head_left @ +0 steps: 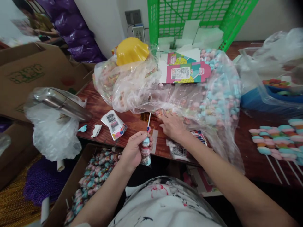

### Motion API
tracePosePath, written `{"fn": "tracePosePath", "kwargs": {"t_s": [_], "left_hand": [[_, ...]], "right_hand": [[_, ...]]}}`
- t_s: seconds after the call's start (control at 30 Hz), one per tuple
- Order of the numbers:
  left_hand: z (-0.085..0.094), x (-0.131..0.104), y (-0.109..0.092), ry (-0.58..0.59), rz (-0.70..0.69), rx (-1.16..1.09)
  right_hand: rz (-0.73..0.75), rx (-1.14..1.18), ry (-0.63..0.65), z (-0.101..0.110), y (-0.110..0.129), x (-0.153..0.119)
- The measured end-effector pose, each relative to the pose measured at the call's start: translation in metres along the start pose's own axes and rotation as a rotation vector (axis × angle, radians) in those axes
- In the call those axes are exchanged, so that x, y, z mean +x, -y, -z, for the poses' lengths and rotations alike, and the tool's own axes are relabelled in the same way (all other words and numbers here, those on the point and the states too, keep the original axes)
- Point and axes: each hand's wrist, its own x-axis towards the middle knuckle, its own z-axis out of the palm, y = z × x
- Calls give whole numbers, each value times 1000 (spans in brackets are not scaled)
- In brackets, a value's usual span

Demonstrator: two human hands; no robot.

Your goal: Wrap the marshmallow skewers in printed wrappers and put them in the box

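Observation:
My left hand (134,148) is closed around a wrapped candy skewer (146,151) in clear film, its white stick pointing up and away from me. Beyond the table's front edge, my right hand (172,125) rests with its fingers spread at the near edge of a clear plastic bag (132,91); the fingertips are close to small orange and pink pieces there. A stack of printed cards (114,125) lies left of my left hand. Under my right forearm is a small clear packet (178,151) with dark print.
A steel flask (62,102) lies at the left. Wrapped skewers fill a cardboard box (78,167) below. Behind stand a yellow bowl (132,52) and green crate (153,25); unwrapped skewers (276,138) lie right. Another person (41,23) sits far left.

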Motion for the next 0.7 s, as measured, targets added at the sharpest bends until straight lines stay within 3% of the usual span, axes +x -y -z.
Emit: {"fn": "tracePosePath", "kwargs": {"t_s": [0.13,0.27,0.4,0.5,0.6,0.7], "left_hand": [[10,2,-7,-4,31,-22],[10,7,-4,2,49,-37],[-6,14,1,76,84,-14],[-24,17,6,190,122,32],[-42,17,11,284,160,94],[-57,15,19,349,189,181]], "right_hand": [[30,-72,33,-9,5,14],[101,-129,32,1,2,5],[188,-152,7,22,0,-21],[290,-98,-129,38,-3,-47],[283,179,-297,54,-7,-76],[-36,725,-261,67,-15,-102]]}}
